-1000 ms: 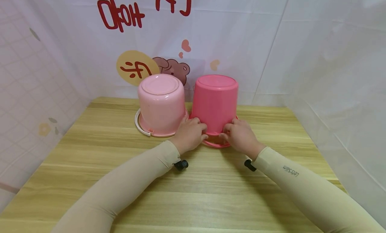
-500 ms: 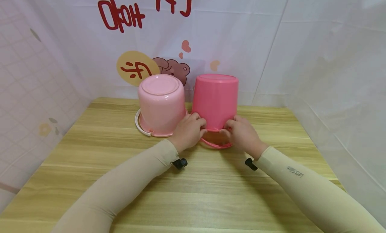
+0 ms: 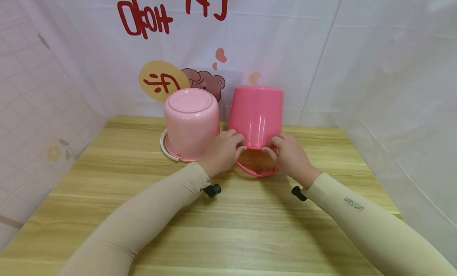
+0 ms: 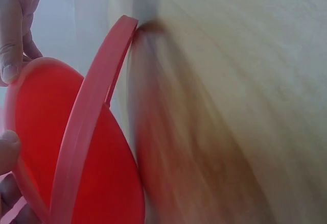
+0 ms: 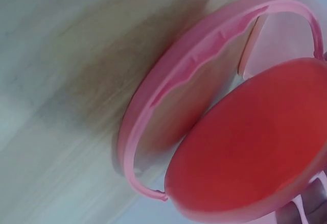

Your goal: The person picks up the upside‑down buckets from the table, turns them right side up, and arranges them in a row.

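A: What do we read from the head view?
B: We see the left hand (image 3: pixel 222 152) and the right hand (image 3: pixel 290 155), each pinching the pink bucket (image 3: pixel 255 117) at its rim (image 3: pixel 255 147). It is inverted and tilted, near edge above the table (image 3: pixel 228 236), just beside the pale bucket (image 3: pixel 192 129).
A: What do the wrist views add?
B: We look into the red interior (image 5: pixel 250 137), with the handle (image 4: pixel 86 112) swung out from it.
A: And the pale bucket?
B: We find it inverted, its inside hidden from us.
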{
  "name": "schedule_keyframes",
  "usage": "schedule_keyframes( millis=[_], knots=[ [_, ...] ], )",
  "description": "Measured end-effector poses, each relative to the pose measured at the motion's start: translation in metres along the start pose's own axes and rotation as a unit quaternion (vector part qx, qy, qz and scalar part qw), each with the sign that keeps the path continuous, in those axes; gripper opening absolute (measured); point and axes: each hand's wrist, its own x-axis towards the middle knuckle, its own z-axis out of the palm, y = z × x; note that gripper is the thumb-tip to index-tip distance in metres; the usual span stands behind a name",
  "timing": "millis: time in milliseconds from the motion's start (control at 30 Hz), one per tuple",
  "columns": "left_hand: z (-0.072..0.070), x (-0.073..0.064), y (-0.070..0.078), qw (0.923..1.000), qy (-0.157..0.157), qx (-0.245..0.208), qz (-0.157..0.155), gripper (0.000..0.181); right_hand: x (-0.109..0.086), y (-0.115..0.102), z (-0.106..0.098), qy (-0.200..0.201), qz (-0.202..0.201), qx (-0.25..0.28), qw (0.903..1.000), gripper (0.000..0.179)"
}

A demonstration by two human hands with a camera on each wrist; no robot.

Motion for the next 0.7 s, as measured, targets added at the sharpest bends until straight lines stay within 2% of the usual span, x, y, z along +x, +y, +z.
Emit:
schedule_keyframes(
  millis=[100, 333, 533, 700],
  knots=[
    [-0.003, 0.001, -0.001, 0.9999, 0.013, -0.007, 0.001, 0.012, 0.0, 0.0, -0.003, 0.013, -0.013, 0.005, 0.9998, 0.019],
    [-0.011, 0.005, -0.004, 0.9981, 0.054, -0.027, 0.011, 0.012, 0.001, 0.003, -0.006, 0.066, -0.072, 0.017, 0.9951, 0.013],
    [-0.02, 0.007, -0.005, 0.9961, 0.08, -0.033, 0.021, 0.014, 0.003, 0.006, -0.008, 0.114, -0.117, 0.03, 0.9861, 0.016],
    [-0.027, 0.01, -0.004, 0.9951, 0.087, -0.044, 0.018, 0.017, 0.005, 0.006, -0.011, 0.146, -0.132, 0.033, 0.9799, 0.023]
  ],
)
